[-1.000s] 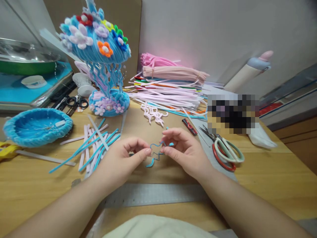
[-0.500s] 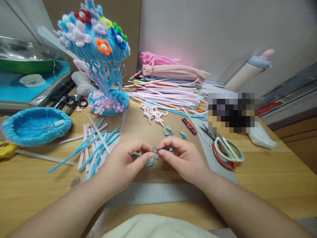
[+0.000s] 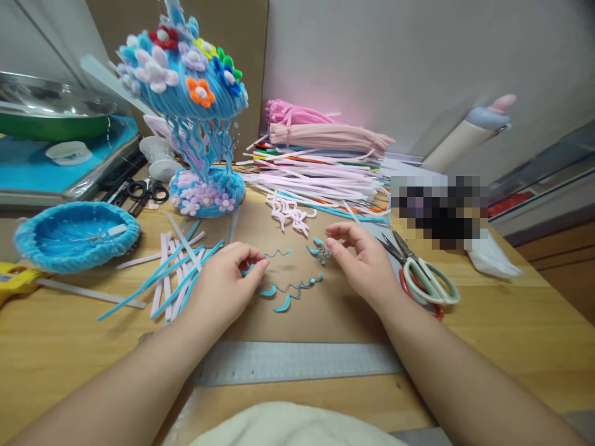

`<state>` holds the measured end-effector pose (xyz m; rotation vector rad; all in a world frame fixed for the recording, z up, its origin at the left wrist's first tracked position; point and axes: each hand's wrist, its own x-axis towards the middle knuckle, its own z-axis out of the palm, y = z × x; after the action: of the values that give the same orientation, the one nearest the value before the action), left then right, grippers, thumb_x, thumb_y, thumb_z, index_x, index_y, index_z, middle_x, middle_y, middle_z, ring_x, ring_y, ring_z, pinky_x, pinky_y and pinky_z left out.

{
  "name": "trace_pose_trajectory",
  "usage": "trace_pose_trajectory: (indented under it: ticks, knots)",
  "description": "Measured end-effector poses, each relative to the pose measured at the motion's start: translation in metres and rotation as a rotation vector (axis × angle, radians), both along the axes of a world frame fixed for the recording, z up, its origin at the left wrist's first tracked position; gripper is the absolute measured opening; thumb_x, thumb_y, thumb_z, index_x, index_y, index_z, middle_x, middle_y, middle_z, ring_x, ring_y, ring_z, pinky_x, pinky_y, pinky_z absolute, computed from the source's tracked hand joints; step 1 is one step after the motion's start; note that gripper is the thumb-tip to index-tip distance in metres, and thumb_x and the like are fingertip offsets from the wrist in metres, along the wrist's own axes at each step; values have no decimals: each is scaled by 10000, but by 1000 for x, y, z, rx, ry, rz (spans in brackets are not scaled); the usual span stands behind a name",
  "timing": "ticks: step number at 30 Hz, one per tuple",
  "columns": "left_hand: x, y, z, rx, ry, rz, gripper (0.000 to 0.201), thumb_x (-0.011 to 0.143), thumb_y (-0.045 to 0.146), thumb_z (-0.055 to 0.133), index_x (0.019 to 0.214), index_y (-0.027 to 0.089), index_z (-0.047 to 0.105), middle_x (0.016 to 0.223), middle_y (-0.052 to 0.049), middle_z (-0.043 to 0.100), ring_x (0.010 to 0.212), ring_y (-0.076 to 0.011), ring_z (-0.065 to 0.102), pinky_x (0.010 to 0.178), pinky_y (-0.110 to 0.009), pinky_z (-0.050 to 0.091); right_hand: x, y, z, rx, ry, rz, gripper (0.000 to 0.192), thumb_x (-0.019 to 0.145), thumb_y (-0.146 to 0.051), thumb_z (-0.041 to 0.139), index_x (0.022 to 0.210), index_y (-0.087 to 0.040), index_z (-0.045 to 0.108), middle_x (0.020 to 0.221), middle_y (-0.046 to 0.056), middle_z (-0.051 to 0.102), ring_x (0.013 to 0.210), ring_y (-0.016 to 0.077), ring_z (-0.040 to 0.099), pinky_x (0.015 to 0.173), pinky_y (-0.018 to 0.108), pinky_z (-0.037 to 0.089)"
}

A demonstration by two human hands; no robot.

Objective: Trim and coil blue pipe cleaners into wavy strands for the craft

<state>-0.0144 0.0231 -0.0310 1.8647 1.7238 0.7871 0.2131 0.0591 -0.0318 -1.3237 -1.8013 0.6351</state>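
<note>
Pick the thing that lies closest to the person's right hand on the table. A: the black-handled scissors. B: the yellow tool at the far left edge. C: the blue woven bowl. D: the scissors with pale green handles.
D: the scissors with pale green handles lie right beside the right hand, while the other three things sit far off on the left side of the table.

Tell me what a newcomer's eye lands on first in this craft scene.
First, the tall blue pipe-cleaner jellyfish sculpture dotted with coloured flowers, standing at the far left of the table. Behind the work area lies a stack of pink and mixed pipe cleaners. In the centre, the left hand pinches a wavy blue wire piece, while the right hand reaches beside small blue curls.
</note>
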Motion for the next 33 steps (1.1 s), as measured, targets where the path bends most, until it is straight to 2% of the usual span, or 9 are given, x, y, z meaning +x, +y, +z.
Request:
trace_pose_trajectory:
  ticks: [3,7,13,16,21,25,28,31,33]
  knots:
    - [0,2,-6,-6,25,-15,195,808,366,551,810,198,651,756,-21,636,721,-194,584,638,-295,404,10,14,-4,18,-242,-17,136,820,-301,566,902,-208,623,955,68,644,925,224,577,713,332,440]
    - [-3,2,-1,7,26,-5,230,827,390,525,778,205,655,740,-13,641,707,-192,578,632,-292,396,14,16,-7,34,-452,0,138,815,-310,571,889,-218,641,959,69,651,979,251,561,778,371,395]
    - [-8,0,16,53,-126,219,245,856,390,482,914,205,630,839,-17,654,726,-176,565,641,-270,405,17,15,-5,57,-588,-86,106,817,-246,531,852,-211,625,959,76,647,960,275,544,787,412,328]
    - [-6,-4,20,52,-209,246,208,838,366,511,890,211,641,814,-8,658,738,-178,579,647,-264,417,19,16,-4,68,-578,-96,102,813,-240,532,859,-213,619,963,80,644,949,279,536,780,414,322]
    - [0,-7,21,49,-190,178,149,831,305,526,847,214,643,838,-7,659,747,-175,586,637,-259,436,9,13,-8,85,-554,66,162,815,-317,601,956,-249,644,1069,74,610,1022,270,506,826,418,315]
    - [3,-7,19,8,-206,129,169,838,325,521,854,202,636,812,-7,649,701,-164,581,607,-259,430,3,10,-11,149,-646,105,66,809,-246,627,865,-237,660,1059,70,622,1027,276,493,852,444,267]
    - [7,-9,18,-4,-218,57,167,834,314,537,893,194,636,814,-10,639,698,-155,570,633,-258,438,0,3,-2,205,-551,157,66,857,-222,571,858,-232,636,1035,58,635,1007,244,509,855,421,262]
    - [12,-15,18,-7,-232,-93,218,821,322,577,999,204,621,908,-18,647,794,-159,576,718,-265,445,-6,-13,11,214,-437,346,113,913,-197,474,913,-225,584,966,45,656,937,194,546,834,384,273]
    - [16,-19,17,-41,-229,-193,206,815,331,595,978,206,616,910,-17,650,828,-163,575,744,-270,439,-12,-24,17,184,-428,463,132,922,-174,447,928,-230,566,894,26,656,874,175,553,811,371,268]
